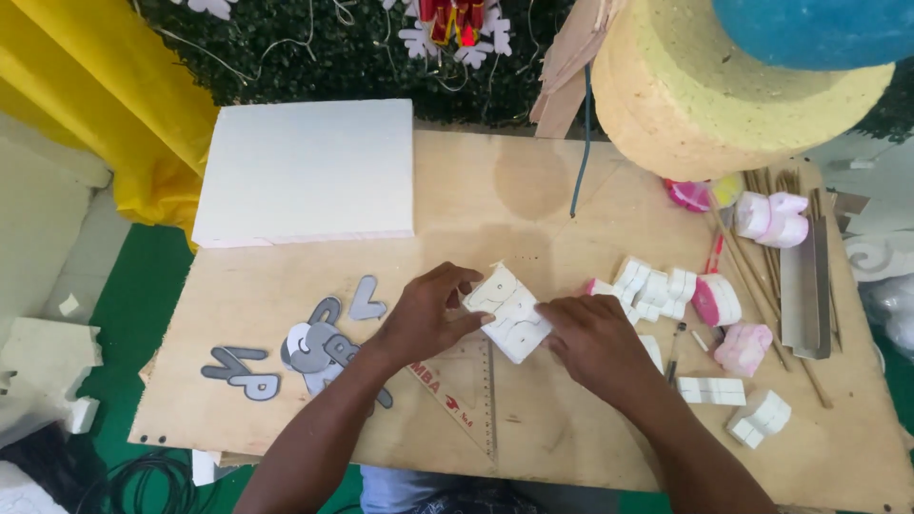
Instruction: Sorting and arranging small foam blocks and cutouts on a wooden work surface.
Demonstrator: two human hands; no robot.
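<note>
A small white foam block (507,312) with letter outlines cut into it lies near the middle of the plywood table (533,200). My left hand (427,314) grips its left edge with fingers curled over the top corner. My right hand (598,341) presses on its right lower edge. A clear set-square ruler (468,392) lies under my left wrist, just below the block.
Grey foam letters (314,347) lie at the left. A large white foam slab (309,171) sits at the back left. Cut white and pink foam pieces (666,290), wooden sticks (762,276) and a metal ruler (804,286) crowd the right. A yellow foam cylinder (733,90) looms overhead.
</note>
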